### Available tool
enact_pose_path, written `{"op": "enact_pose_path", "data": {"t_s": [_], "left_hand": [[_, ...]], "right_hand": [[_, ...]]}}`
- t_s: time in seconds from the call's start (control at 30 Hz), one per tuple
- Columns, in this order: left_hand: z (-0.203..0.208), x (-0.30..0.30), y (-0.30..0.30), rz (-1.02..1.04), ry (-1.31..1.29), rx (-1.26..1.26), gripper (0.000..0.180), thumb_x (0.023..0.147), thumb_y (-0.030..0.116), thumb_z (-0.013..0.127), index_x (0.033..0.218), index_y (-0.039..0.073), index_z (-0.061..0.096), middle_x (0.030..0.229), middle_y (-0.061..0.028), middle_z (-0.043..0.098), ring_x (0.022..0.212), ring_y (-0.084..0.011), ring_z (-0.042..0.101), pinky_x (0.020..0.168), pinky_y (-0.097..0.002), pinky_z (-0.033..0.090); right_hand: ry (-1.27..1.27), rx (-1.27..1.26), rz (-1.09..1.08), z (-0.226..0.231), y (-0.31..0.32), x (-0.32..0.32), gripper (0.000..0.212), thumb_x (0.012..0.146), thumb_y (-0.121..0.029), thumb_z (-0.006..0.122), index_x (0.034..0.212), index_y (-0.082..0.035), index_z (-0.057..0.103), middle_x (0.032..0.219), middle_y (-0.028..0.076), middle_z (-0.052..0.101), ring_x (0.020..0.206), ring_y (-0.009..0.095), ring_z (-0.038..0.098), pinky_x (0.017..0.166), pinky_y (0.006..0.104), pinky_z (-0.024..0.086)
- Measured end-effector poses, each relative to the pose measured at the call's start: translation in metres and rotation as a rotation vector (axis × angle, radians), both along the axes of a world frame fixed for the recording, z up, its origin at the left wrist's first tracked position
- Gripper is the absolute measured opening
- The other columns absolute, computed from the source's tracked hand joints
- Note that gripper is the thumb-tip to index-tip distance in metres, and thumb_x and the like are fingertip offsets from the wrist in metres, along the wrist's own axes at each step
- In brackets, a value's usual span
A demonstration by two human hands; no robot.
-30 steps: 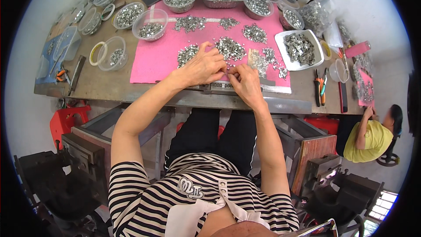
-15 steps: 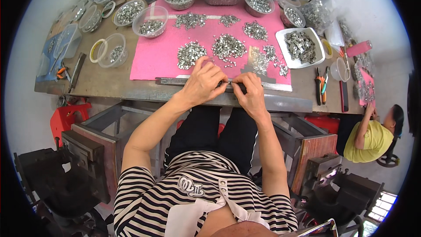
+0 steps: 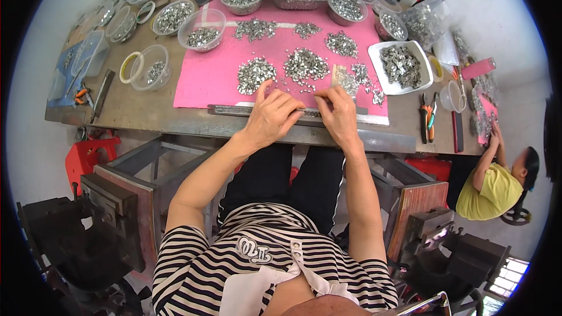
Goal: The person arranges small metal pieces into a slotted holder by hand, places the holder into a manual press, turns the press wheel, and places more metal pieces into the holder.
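A long narrow metal rail (image 3: pixel 228 110) lies along the front of the pink mat (image 3: pixel 193 85), with small metal pieces showing in it between my hands. My left hand (image 3: pixel 270 118) rests over the rail, thumb and fingers closed in a pinch at its edge; what they hold is too small to name. Just right of it, my right hand (image 3: pixel 339 114) is raised a little, its fingers curled and closed towards the thumb, and any piece between them cannot be made out. Close beyond the fingertips are two piles of small silver metal pieces, a left pile (image 3: pixel 256 74) and a middle pile (image 3: pixel 306 64).
A white tray (image 3: pixel 377 61) of metal pieces stands right of the mat, near pliers (image 3: pixel 424 118). Clear tubs, including a large tub (image 3: pixel 297 3), line the back. A tape ring (image 3: pixel 132 67) lies left. A co-worker in a yellow shirt (image 3: pixel 485 193) sits at far right.
My right hand has lifted off the rail, slightly up and right, uncovering small pieces in it. My left hand stays nearly in place. The co-worker's arms have moved up a little.
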State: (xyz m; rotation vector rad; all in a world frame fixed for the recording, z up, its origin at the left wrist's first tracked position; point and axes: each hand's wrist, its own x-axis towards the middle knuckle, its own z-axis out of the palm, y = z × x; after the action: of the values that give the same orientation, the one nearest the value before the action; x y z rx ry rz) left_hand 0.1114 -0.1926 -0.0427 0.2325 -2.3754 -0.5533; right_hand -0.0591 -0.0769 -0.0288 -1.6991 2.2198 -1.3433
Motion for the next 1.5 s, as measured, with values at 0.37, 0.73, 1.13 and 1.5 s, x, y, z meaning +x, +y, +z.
{"op": "enact_pose_path", "data": {"t_s": [0.37,0.73,1.13,1.5], "left_hand": [[0.006,-0.001,-0.011,0.138,0.037,-0.017,0.009,0.089,0.016,0.073,0.096,0.012,0.071,0.087,-0.0001,0.066,0.089,-0.0199,0.061,0.107,-0.0518,0.031],[0.005,-0.026,-0.028,0.162,-0.081,-0.017,0.011,0.087,0.024,0.074,0.092,0.014,0.074,0.088,-0.0023,0.064,0.098,-0.0241,0.057,0.106,-0.0563,0.028],[0.003,-0.033,-0.028,0.19,-0.111,-0.045,0.012,0.082,0.024,0.077,0.085,0.013,0.074,0.089,-0.0028,0.063,0.099,-0.0245,0.056,0.105,-0.0572,0.029],[0.001,-0.032,-0.032,0.195,-0.053,-0.095,0.006,0.083,0.02,0.076,0.088,0.017,0.075,0.086,-0.0004,0.063,0.098,-0.0228,0.057,0.105,-0.0571,0.03]], "right_hand": [[0.197,0.12,-0.02,0.0,-0.016,-0.004,0.009,0.085,-0.011,0.074,0.088,-0.005,0.068,0.085,0.01,0.062,0.084,0.028,0.061,0.081,0.0412,0.04],[0.212,-0.031,0.068,0.006,0.021,0.014,0.006,0.085,-0.002,0.072,0.089,-0.004,0.068,0.086,0.008,0.063,0.084,0.026,0.061,0.081,0.0375,0.042],[0.221,0.096,-0.093,0.002,-0.012,-0.008,0.008,0.085,-0.011,0.075,0.086,-0.006,0.069,0.083,0.009,0.063,0.082,0.028,0.062,0.078,0.0416,0.04],[0.308,0.121,-0.109,-0.002,-0.001,-0.011,0.01,0.084,-0.012,0.074,0.087,-0.005,0.067,0.084,0.009,0.064,0.085,0.029,0.061,0.081,0.0428,0.04]]}}
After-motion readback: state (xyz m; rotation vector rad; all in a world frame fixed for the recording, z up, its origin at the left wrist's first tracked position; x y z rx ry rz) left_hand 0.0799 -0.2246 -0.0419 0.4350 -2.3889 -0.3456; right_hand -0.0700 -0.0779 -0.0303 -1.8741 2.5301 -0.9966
